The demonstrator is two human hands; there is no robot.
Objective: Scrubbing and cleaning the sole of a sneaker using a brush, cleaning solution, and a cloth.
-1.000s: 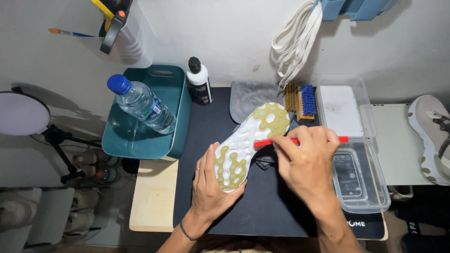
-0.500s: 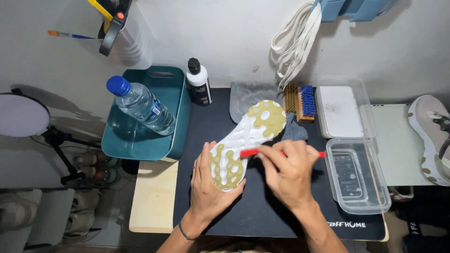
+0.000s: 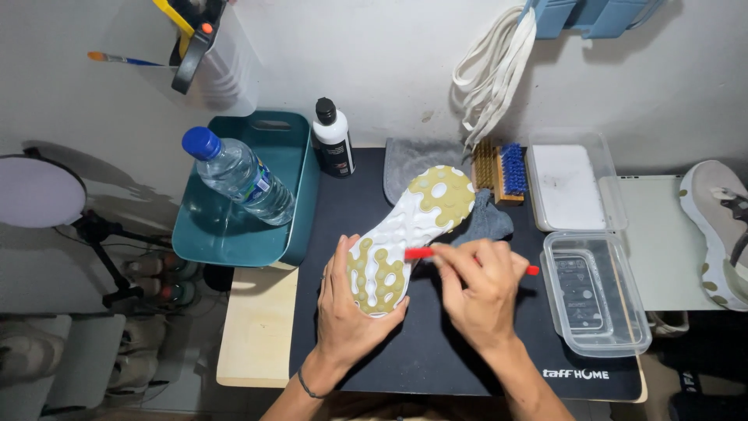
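Meanwhile, the left hand (image 3: 347, 312) is gripping the upturned shoe (image 3: 405, 238) over the dark mat (image 3: 436, 351) on the counter while the right hand (image 3: 475, 284), fingers pinching a red-handled brush (image 3: 421, 253), is working mid-sole, the tread looking partly clean and its yellowed pads still unfinished

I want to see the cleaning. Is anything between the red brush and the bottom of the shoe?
Nothing visible. The red brush in the right hand rests its tip on the shoe sole, which the left hand holds.
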